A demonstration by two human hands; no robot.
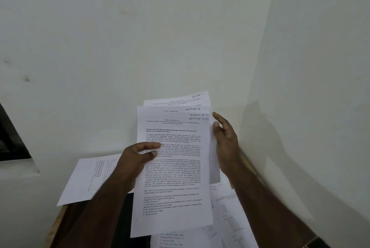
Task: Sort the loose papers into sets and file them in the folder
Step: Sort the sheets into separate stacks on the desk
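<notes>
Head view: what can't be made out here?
- Folder: not identifiable anywhere.
- Held stack: number after the front sheet's "SECTION" unreadable; body print too small.
- Sheets on the desk: covered by the stack, cut by the bottom edge.
- Right hand: fingertips behind the stack.
- Left hand: blurred.

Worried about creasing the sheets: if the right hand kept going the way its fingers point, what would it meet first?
Probably the right edge of the held stack of papers; the right hand fingers point up-left and already seem to touch it, though depth is unclear.
</notes>
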